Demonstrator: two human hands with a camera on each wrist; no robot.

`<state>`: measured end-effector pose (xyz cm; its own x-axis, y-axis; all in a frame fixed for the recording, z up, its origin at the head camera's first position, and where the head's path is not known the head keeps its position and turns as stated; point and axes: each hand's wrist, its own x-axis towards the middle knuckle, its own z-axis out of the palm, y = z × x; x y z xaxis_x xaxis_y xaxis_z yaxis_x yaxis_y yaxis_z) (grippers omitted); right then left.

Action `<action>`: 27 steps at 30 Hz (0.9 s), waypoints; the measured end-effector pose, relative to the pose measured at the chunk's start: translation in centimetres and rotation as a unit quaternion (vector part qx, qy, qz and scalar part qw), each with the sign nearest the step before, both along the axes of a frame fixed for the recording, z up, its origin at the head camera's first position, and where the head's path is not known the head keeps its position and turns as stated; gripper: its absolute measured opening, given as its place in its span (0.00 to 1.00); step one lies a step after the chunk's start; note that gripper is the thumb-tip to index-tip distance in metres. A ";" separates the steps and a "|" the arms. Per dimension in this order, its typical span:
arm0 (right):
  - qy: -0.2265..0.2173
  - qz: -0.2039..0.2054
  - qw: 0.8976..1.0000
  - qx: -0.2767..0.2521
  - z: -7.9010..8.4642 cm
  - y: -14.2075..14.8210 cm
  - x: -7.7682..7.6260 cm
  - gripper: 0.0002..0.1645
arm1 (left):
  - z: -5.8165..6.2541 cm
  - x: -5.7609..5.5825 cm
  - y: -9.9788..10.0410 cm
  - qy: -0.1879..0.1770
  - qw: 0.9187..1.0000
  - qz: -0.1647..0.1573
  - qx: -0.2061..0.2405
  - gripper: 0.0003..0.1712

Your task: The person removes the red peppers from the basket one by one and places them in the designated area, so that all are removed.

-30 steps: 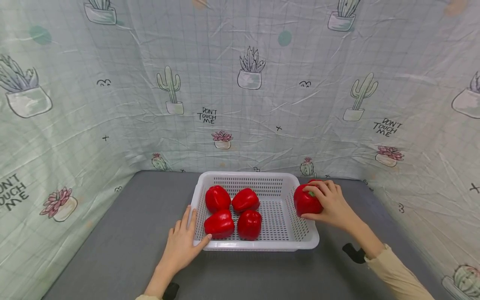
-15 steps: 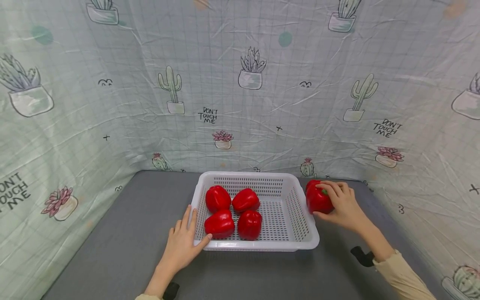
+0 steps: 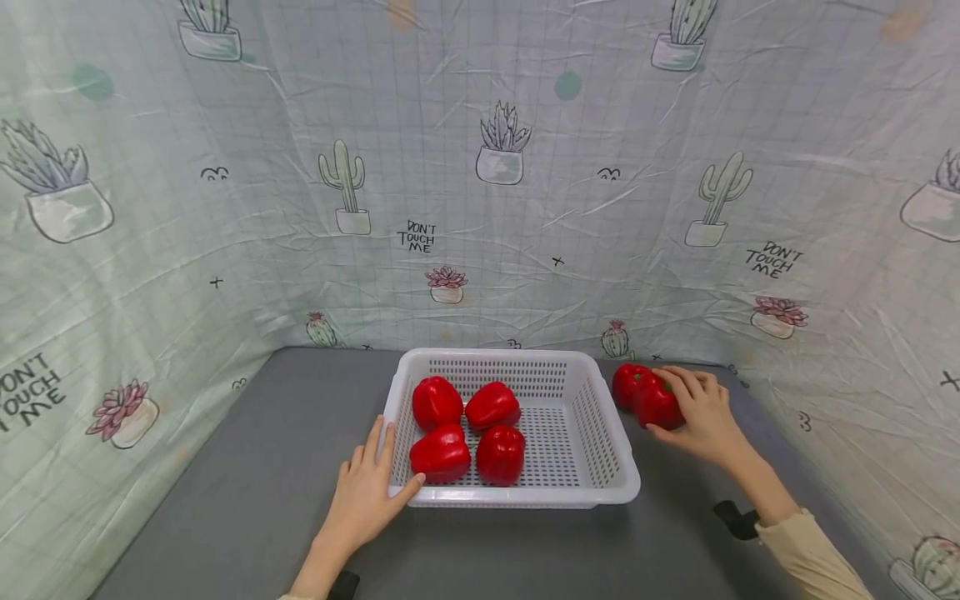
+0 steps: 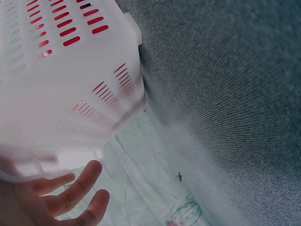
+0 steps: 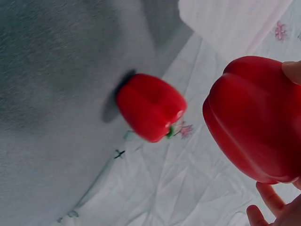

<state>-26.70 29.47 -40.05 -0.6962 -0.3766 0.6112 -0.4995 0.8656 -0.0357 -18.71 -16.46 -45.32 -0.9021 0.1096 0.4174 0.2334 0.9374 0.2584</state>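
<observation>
Left hand (image 3: 363, 496), straight-fingered, rests on white basket (image 3: 525, 497), likely steadying it. Right hand (image 3: 705, 421) grasps red pepper (image 3: 660, 408) beside second pepper (image 3: 628, 385), thumb opposed, likely for secure hold.

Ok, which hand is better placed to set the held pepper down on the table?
Right, I'd judge. The right hand grips the held pepper outside the basket, near the loose pepper. The left hand is at the basket's opposite side, holding no pepper.
</observation>
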 end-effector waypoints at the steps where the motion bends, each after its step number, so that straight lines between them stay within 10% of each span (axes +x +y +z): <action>1: -0.003 -0.005 1.000 -0.002 -0.1 0.2 0.0 0.49 | 0.0 0.0 0.0 0.000 1.000 0.000 0.000 0.46; 27: -0.082 -0.106 0.991 -0.025 -2.8 4.5 -3.1 0.45 | 0.0 0.1 0.0 -0.002 1.000 0.004 0.005 0.47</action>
